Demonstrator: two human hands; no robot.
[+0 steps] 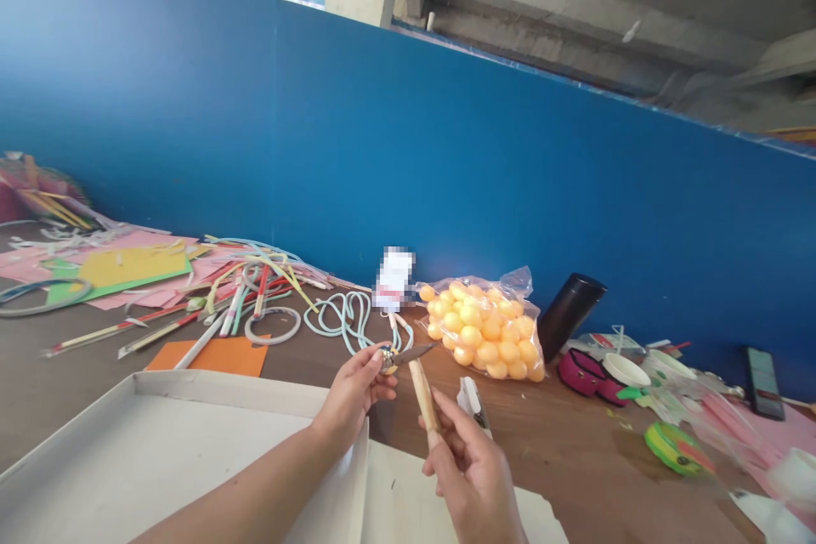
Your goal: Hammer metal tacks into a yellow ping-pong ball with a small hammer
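My left hand (354,391) pinches a small metallic piece between thumb and fingers. From that piece a dark, pointed blade (414,353) sticks out to the right; its exact kind is unclear. Just beside it, my right hand (468,459) is closed around a pale wooden stick (423,395), which points up and slightly left. The stick's upper end is close to the blade, and I cannot tell whether they touch. Below both hands lie a white shallow tray (242,378) and a pale flat board (399,484).
A clear bag of orange balls (484,331) sits behind my hands, with a black tumbler (570,314) leaning beside it. Coloured paper (133,263), tubes and light-blue cord (348,314) cover the left. A green-yellow tape roll (676,449) and a phone (763,382) lie right. A blue partition (408,153) stands behind.
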